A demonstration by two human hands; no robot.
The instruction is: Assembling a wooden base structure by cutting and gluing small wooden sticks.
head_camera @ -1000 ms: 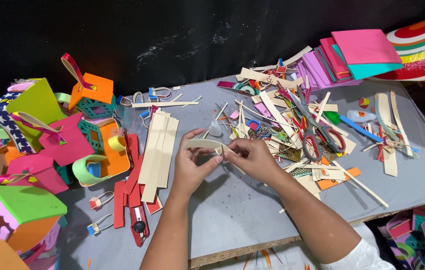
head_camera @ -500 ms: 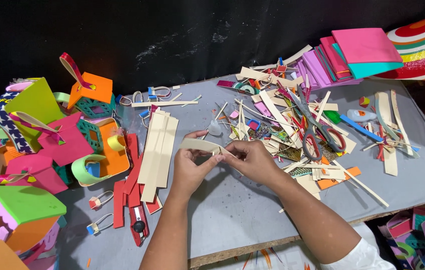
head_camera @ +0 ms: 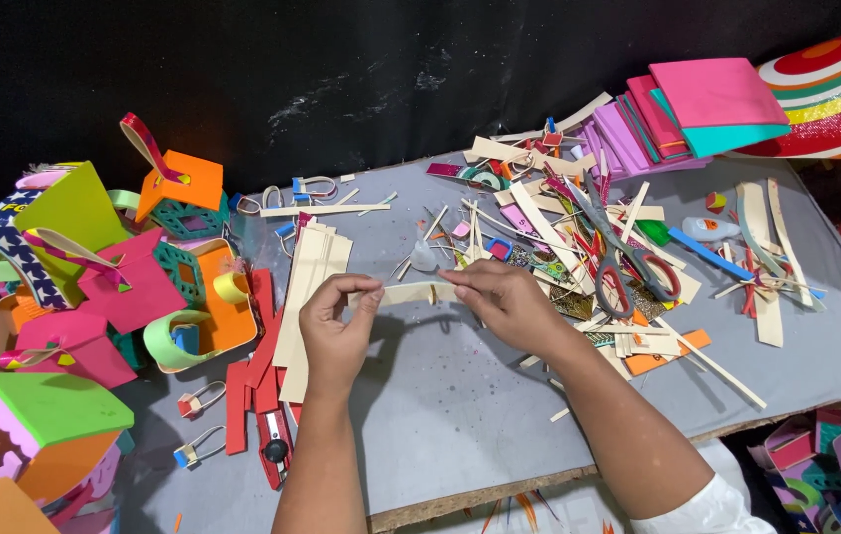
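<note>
Both hands hold a narrow cream foam strip (head_camera: 411, 293) stretched level above the grey work board (head_camera: 460, 415). My left hand (head_camera: 336, 326) pinches the strip's left end between thumb and fingers. My right hand (head_camera: 505, 302) pinches the right part, where the strip has a small fold. A stack of long cream strips (head_camera: 307, 297) lies just left of my left hand. Scissors (head_camera: 628, 262) with dark handles rest to the right of my right hand among cut scraps.
Colourful foam boxes with loop handles (head_camera: 94, 297) crowd the left side. Red strips and a red utility knife (head_camera: 267, 435) lie near the left forearm. Pink and teal foam sheets (head_camera: 707, 104) are stacked at the back right. A glue bottle (head_camera: 712, 229) lies at right.
The hands have moved slightly apart, pulling the cream strip out straighter between them. Nothing else on the board has shifted.
</note>
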